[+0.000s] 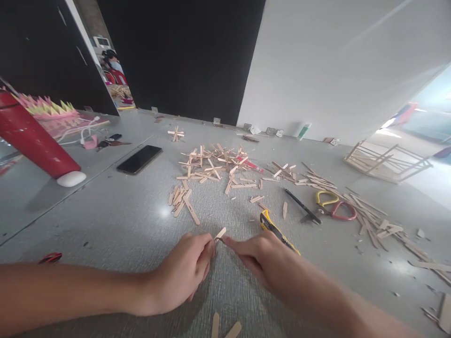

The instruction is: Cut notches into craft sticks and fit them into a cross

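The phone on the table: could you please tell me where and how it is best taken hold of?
The phone is probably best pinched by its long edges near the middle, coming from above on the near side, where the left hand is. It lies flat and thin, with nothing raised to grasp, and the pile of wooden sticks lies apart to its right.

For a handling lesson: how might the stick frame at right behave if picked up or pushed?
The stick frame would probably feel light: it is thin-barred and mostly gaps. Squeezing might crack it, given how slender its parts look. Its straight edges make rolling unlikely.
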`<state>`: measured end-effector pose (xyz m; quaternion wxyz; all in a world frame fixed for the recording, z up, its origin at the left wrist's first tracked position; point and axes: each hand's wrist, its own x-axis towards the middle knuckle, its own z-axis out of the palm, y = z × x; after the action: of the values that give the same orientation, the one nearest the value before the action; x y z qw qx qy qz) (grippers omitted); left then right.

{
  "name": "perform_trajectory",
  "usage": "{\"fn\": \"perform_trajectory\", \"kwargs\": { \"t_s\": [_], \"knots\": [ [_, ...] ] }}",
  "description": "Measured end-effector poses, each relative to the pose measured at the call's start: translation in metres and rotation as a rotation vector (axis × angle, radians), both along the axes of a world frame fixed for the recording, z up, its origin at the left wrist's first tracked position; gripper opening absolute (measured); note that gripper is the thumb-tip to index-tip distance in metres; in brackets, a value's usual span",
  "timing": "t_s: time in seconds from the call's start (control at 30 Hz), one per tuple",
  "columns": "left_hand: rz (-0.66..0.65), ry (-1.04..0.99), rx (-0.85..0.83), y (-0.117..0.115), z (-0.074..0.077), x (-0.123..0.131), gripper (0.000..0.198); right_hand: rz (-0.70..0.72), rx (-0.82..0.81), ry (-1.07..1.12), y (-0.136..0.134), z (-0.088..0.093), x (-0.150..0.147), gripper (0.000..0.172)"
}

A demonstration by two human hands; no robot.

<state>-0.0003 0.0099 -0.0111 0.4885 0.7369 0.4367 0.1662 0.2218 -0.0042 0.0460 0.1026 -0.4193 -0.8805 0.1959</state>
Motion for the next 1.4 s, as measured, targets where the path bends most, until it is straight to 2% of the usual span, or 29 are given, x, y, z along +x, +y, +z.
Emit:
{"fn": "perform_trajectory", "kwargs": {
  "t_s": [0.1,0.17,0.23,0.3,0.37,0.4,0.47,0.6,0.73,0.93,1.03,1.13,1.2,1.3,1.4],
  "knots": [
    [0.019,0.039,0.092,-0.002,0.002,0.001,0.033,-0.137,-0.037,0.117,-0.022,-0.026,0.005,0.038],
    [0.022,0.074,0.216,-0.003,0.008,0.000,0.028,-0.138,0.110,0.199,-0.030,-0.046,0.009,0.045],
    [-0.002,0.109,0.477,-0.003,0.018,-0.004,0.024,-0.130,0.266,0.285,-0.034,-0.061,0.012,0.055],
    [-0.050,0.105,0.830,-0.004,0.034,-0.011,0.023,-0.123,0.406,0.372,-0.034,-0.067,0.012,0.063],
    [-0.166,0.048,0.997,-0.005,0.050,-0.018,0.025,-0.131,0.492,0.417,-0.033,-0.066,0.010,0.065],
    [-0.222,0.023,0.986,-0.006,0.057,-0.020,0.027,-0.132,0.509,0.417,-0.032,-0.065,0.009,0.063],
    [-0.114,-0.067,0.892,-0.007,0.064,-0.021,0.021,-0.136,0.492,0.407,-0.031,-0.060,0.007,0.059],
    [0.003,-0.116,0.649,-0.008,0.057,-0.009,0.022,-0.122,0.468,0.441,-0.030,-0.054,0.008,0.059],
    [0.029,-0.132,0.489,-0.010,0.052,-0.004,0.022,-0.096,0.454,0.483,-0.029,-0.054,0.010,0.061],
    [0.014,-0.231,0.204,-0.010,0.054,-0.011,0.019,-0.114,0.424,0.461,-0.030,-0.060,0.012,0.058],
    [0.048,-0.276,0.101,-0.008,0.055,-0.010,0.018,-0.103,0.391,0.444,-0.030,-0.062,0.013,0.057],
    [0.045,-0.264,0.097,-0.006,0.057,-0.009,0.015,-0.097,0.363,0.442,-0.029,-0.062,0.014,0.057],
    [-0.003,-0.253,0.175,-0.005,0.060,-0.009,0.011,-0.081,0.359,0.443,-0.029,-0.063,0.015,0.056],
    [-0.014,-0.243,0.332,-0.004,0.063,-0.010,0.010,-0.071,0.354,0.433,-0.031,-0.064,0.016,0.052],
    [-0.016,-0.234,0.421,-0.002,0.061,-0.011,0.014,-0.081,0.347,0.431,-0.032,-0.064,0.016,0.054]
  ]
}}
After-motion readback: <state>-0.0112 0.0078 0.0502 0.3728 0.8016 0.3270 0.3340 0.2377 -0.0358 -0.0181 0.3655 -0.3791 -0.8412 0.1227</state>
